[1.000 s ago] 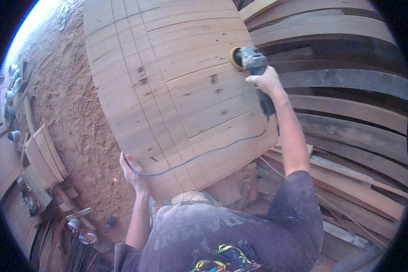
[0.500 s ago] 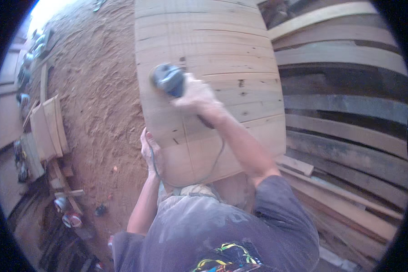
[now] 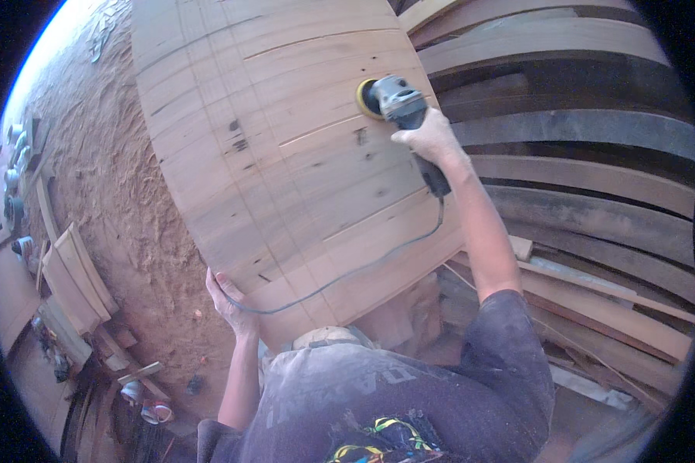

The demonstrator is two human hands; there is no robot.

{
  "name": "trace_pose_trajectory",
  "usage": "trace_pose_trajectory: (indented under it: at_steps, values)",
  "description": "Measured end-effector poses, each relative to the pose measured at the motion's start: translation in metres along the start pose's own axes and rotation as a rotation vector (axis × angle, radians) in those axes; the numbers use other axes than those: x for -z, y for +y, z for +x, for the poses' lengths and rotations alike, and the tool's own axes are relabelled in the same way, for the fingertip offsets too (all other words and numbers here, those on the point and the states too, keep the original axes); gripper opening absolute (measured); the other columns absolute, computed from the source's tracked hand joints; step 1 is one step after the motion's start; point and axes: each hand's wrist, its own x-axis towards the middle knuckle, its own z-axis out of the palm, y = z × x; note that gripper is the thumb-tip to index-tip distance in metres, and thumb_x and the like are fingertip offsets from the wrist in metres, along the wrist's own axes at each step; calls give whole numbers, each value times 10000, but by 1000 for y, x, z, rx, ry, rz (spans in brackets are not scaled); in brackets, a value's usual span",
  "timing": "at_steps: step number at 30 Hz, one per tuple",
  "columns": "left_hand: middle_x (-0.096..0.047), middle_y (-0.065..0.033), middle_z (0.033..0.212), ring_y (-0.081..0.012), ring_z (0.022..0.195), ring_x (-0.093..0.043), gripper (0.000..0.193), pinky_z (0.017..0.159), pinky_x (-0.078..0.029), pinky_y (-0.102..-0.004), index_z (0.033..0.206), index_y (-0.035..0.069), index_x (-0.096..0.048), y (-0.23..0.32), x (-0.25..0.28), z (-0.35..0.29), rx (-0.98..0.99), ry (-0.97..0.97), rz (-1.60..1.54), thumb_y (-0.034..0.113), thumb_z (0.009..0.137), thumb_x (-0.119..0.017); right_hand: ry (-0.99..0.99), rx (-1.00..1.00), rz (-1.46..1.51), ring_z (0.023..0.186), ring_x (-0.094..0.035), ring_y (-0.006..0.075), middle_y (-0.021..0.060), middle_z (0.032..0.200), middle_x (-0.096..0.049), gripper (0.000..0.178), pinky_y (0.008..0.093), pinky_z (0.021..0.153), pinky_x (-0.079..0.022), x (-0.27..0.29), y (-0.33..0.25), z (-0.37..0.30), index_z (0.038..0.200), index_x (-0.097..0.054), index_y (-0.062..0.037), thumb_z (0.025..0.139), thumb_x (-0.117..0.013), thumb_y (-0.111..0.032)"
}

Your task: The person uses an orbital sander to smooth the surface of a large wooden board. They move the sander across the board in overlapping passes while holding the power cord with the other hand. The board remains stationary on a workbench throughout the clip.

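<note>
A wide panel (image 3: 278, 185) of pale wooden boards, with dark knots, dark marks and pencil-like lines, stretches out in front of me. My right hand (image 3: 432, 140) is closed around the body of an angle grinder (image 3: 403, 104), near the panel's right edge. The grinder's yellow-rimmed round disc (image 3: 369, 99) is at the wood surface, tilted a little. From its rear end a thin cord (image 3: 355, 270) loops across the near part of the panel to my left hand. My left hand (image 3: 228, 302) grips the panel's near left edge, the cord running by its thumb.
Long thick planks (image 3: 579, 127) are stacked along the right side. Brown, sawdust-like ground (image 3: 143, 193) lies to the left. Farther left are leaning board pieces (image 3: 73, 274), wood scraps and small containers (image 3: 156, 411). A pale offcut (image 3: 521, 248) rests by the panel's near right corner.
My right hand has moved the grinder from the panel's left part across to its right edge. The view has turned, so the panel now slants. My left hand stays at the near left edge.
</note>
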Motion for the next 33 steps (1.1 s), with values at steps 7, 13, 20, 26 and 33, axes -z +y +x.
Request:
trace_pose_trajectory:
  at_steps: [7,13,20,26,33]
  values:
    - [-661,-219,1454,-309,1346,-628,578,1155,-491,-429,1568,-54,-543,2,1,-1,-38,1,26,420,1248,-462,84,-131,190,803,-791,243,154,941,-822,440,402,792,-645,36,102,56,989,-805,30,717,-968,-274]
    - [-680,-221,1445,-323,1339,-646,579,1158,-487,-443,1570,-29,-556,-25,-4,13,-71,65,23,439,1251,-436,-50,-44,154,904,-820,281,149,966,-830,408,422,854,-653,-12,-35,-13,1016,-818,-19,705,-911,-267]
    - [-685,-199,1456,-303,1328,-649,540,1157,-489,-432,1571,-12,-565,-9,-8,11,-41,13,-83,403,1257,-422,-291,296,-76,1129,-785,491,299,1178,-801,648,526,1001,-643,-124,-146,-100,1307,-655,19,764,-849,-278]
    - [-664,-205,1453,-296,1306,-649,527,1143,-498,-419,1574,-26,-554,-11,-8,6,0,31,-50,373,1260,-414,-108,112,-31,1156,-797,423,280,1205,-809,646,495,1025,-630,-62,-49,-60,1314,-709,15,749,-866,-257]
    - [-653,-237,1457,-322,1332,-653,533,1136,-504,-433,1561,-47,-547,-8,-1,1,-41,6,10,372,1254,-426,57,-106,105,844,-768,219,120,942,-803,432,426,792,-624,21,96,-2,1023,-798,21,747,-956,-272]
